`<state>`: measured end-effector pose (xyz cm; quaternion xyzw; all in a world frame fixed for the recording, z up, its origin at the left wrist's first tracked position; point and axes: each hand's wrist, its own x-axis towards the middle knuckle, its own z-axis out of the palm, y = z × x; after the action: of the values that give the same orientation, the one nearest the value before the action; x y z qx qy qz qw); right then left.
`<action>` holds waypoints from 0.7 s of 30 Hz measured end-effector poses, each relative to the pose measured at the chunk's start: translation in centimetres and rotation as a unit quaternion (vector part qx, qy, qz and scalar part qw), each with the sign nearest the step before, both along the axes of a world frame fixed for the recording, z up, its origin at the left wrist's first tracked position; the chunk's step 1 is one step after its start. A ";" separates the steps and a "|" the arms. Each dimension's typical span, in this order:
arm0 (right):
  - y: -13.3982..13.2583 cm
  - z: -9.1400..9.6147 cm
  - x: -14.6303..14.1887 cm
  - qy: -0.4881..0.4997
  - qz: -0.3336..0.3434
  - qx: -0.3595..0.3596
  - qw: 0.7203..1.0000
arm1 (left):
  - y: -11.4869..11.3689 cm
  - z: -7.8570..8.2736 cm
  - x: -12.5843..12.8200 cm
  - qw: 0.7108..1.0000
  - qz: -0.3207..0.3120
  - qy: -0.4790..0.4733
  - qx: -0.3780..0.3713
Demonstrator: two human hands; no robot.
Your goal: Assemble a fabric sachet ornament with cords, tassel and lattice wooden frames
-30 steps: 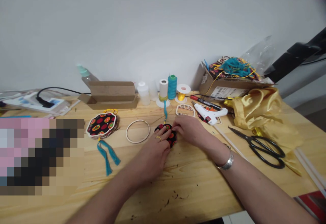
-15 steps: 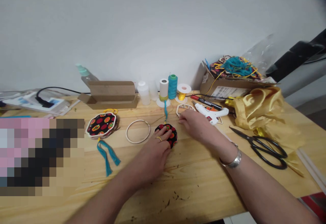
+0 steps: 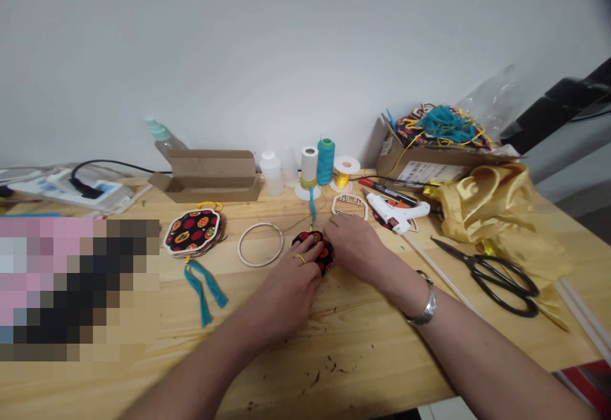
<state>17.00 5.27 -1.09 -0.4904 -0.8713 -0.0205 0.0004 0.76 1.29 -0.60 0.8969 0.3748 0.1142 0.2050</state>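
A small round piece covered in black fabric with red and green dots (image 3: 316, 247) lies on the wooden table (image 3: 363, 356), a teal thread running from it toward the spools. My left hand (image 3: 292, 280), with a gold ring, presses its fingers flat on the piece's near side. My right hand (image 3: 352, 245) rests against the piece's right edge, fingers curled down on it. A bare wooden ring (image 3: 260, 244) lies just left of the piece.
A finished fabric ornament with teal tassels (image 3: 193, 233) lies further left. Thread spools (image 3: 325, 161), a wooden cut-out frame (image 3: 350, 206), a white glue gun (image 3: 397, 212), black scissors (image 3: 496, 275), yellow satin (image 3: 491, 207) and a cardboard box (image 3: 420, 159) lie behind and right.
My right hand lifted away to the right toward the glue gun half a second ago and has now come back onto the fabric piece. My left hand stayed pressed on it.
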 end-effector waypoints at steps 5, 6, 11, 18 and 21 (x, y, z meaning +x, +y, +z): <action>-0.2 -0.1 -0.3 -0.016 -0.002 -0.006 1.000 | 0.0 0.1 0.0 1.000 -0.005 0.003 -0.001; -0.2 0.0 -0.3 -0.017 -0.007 -0.007 1.000 | 0.0 0.0 0.0 1.000 -0.006 0.004 0.000; 0.3 0.8 0.7 -0.040 -0.098 0.009 0.994 | 0.0 -0.6 -0.2 1.000 -0.005 0.012 0.001; 0.7 2.7 3.3 0.068 -0.152 -0.044 0.985 | -0.1 -0.5 -0.3 1.000 0.004 0.015 0.003; 0.0 3.4 3.7 0.148 -0.006 -0.271 0.951 | -0.1 -0.5 -0.2 1.000 0.002 0.013 0.007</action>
<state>20.66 5.29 2.27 -0.4748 -0.8312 0.2892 -0.0032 0.54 1.20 -1.10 0.8990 0.3781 0.1058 0.1943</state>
